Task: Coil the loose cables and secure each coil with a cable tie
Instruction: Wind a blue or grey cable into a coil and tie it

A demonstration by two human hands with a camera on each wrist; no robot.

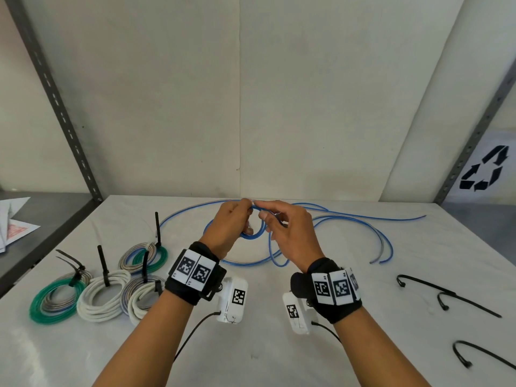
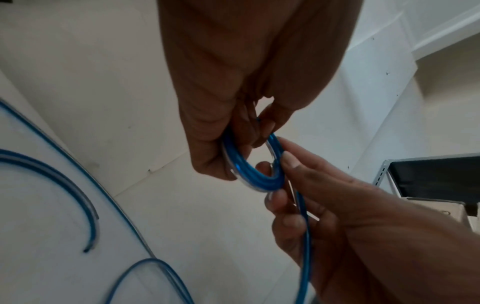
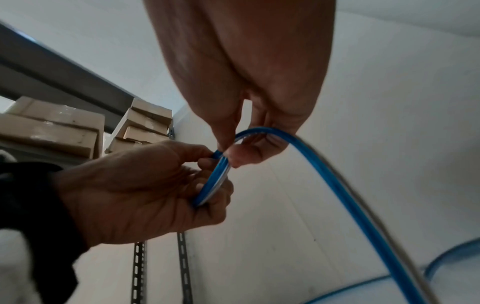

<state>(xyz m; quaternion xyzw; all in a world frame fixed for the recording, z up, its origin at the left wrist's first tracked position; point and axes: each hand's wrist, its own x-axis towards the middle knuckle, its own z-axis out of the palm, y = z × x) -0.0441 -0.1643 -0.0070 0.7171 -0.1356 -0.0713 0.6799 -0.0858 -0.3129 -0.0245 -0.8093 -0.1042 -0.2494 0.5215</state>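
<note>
Step in hand: winding the blue cable [image 1: 321, 219]. Both hands are raised above the table [image 1: 279, 344], near its far edge. The left hand [image 1: 229, 227] has its fingers [image 2: 207, 144] curled round a small coil [image 2: 249, 174] of a few turns. The right hand [image 1: 290, 236] pinches the running strand between thumb and fingertips [image 3: 244, 156], just beside the coil, feeding on a fresh loop.

Most of the cable lies loose in wide curves across the table, so the winding looks barely begun.

Four tied coils [image 1: 92, 291] sit at the left. Three black ties [image 1: 446, 294] wait at the right, well apart from the hands.

Next: lay the loop against the coil, regrip, draw in more slack without kinking.

Hard to tell: exact turn count; a clear strand seems paired with the blue one.
</note>
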